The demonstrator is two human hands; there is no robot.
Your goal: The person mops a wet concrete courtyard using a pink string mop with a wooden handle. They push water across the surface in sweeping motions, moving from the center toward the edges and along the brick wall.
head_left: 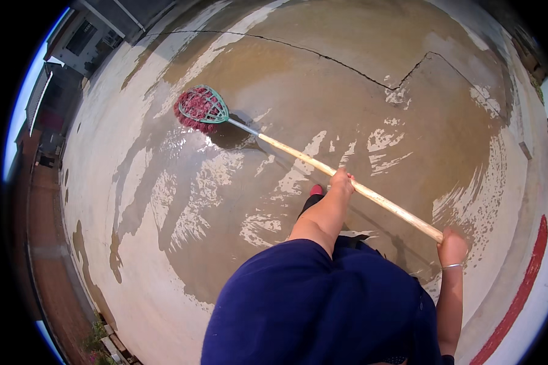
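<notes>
A long-handled mop (298, 156) slants across the view, from the upper left down to the lower right. Its head is a bundle of dark red strands (192, 109) in a green plastic frame (216, 109), above or on the wet concrete; contact is hard to judge. My left hand (342, 180) is closed around the middle of the pale wooden handle. Near the handle's end, my right hand (452, 248) grips it, with a thin bangle (452, 266) on that wrist. The fingers of both hands are partly hidden.
Concrete ground (158, 292) spreads around me, with wet brown patches and pale drier streaks. A jagged crack (323, 56) crosses it further off. Buildings (82, 39) stand at the far left, plants (94, 340) at the lower left. A red band (520, 292) runs along the right edge.
</notes>
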